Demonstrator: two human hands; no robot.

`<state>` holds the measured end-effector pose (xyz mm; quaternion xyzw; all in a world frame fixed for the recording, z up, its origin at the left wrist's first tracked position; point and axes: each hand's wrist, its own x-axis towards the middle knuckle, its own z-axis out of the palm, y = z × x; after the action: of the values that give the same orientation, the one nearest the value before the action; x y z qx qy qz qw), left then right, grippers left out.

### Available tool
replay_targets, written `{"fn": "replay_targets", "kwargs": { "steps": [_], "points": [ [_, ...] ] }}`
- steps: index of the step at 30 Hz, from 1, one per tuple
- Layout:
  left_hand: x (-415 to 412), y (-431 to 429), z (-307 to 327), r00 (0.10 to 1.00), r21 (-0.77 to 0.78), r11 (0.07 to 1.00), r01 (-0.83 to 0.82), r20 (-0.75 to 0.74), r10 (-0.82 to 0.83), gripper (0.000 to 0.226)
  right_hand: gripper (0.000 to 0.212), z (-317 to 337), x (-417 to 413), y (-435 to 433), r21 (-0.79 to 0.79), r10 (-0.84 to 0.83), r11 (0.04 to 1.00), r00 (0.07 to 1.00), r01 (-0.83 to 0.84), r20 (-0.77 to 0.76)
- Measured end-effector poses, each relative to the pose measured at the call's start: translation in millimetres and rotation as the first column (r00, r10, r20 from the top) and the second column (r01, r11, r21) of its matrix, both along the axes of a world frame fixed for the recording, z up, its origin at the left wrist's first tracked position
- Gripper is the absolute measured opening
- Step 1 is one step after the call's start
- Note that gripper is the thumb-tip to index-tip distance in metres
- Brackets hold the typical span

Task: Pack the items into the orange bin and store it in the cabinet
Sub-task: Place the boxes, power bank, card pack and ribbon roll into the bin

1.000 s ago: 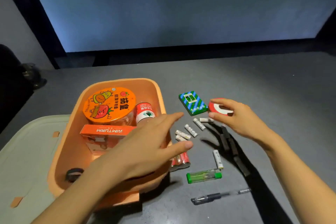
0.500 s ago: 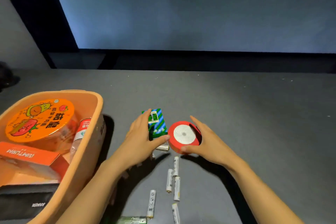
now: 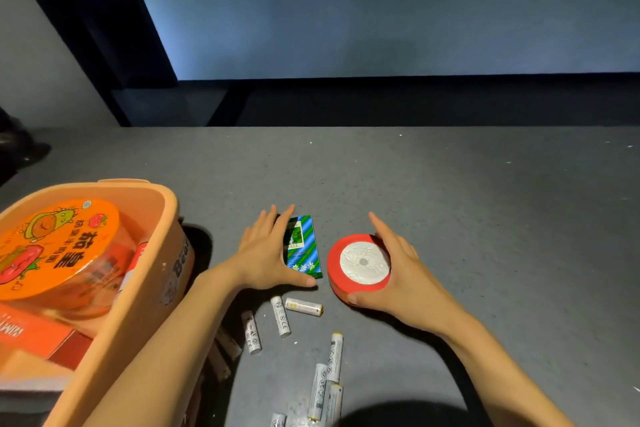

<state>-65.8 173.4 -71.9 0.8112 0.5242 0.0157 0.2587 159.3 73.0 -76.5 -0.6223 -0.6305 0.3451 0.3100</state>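
While one grip (image 3: 405,276) clasps the spool (image 3: 363,262), probable batteries (image 3: 281,315) lie nearby.

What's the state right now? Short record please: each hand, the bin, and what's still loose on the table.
left hand: flat beside the green and blue box, fingers straight along its left edge, thumb at its near end
right hand: grips the red roll, one finger on the far side, thumb on the near side
orange bin: on the left; holds a round tub with an orange lid and an orange box
loose on table: the box, the roll, scattered batteries
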Motion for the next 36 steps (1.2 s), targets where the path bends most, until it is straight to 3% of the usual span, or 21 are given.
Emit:
{"fn": "replay_targets", "kwargs": {
  "steps": [4, 12, 20, 24, 29, 32, 36],
  "points": [
    [0.0, 10.9, -2.7, 0.996, -0.04, 0.998, 0.053, -0.071, -0.055, 0.127, 0.116, 1.8, 0.9, 0.4, 0.003, 0.008, 1.0, 1.0, -0.008, 0.008],
    [-19.8, -2.3, 63.1, 0.994, 0.255, 0.964, -0.072, 0.098, 0.049, 0.124, 0.115, 37.3, -14.0, -0.2, 0.053, 0.038, 0.998, 0.999, -0.038, 0.005],
    [-147.5, -58.4, 157.3, 0.961, 0.356, 0.895, -0.267, 0.16, 0.223, 0.137, 0.108, 119.5, -93.1, -13.1, 0.197, 0.199, 0.962, 0.979, -0.189, -0.034],
    [-217.5, -76.0, 158.0, 0.929, 0.384, 0.847, -0.369, 0.13, 0.346, 0.134, 0.111, 140.7, -161.1, -18.2, 0.219, 0.324, 0.925, 0.946, -0.311, -0.028],
    [-287.9, -69.4, 148.2, 0.924, 0.492, 0.796, -0.353, 0.052, 0.378, 0.132, 0.106, 141.0, -247.8, -25.8, 0.235, 0.387, 0.899, 0.921, -0.37, -0.032],
    [-317.9, -52.9, 145.0, 0.928, 0.544, 0.775, -0.321, 0.017, 0.372, 0.132, 0.104, 133.7, -286.7, -33.4, 0.21, 0.374, 0.909, 0.927, -0.36, -0.032],
    [-332.9, -37.3, 136.1, 0.959, 0.52, 0.816, -0.253, 0.022, 0.284, 0.13, 0.109, 127.7, -319.4, -45.9, 0.138, 0.308, 0.941, 0.951, -0.308, 0.017]
  ]
}}
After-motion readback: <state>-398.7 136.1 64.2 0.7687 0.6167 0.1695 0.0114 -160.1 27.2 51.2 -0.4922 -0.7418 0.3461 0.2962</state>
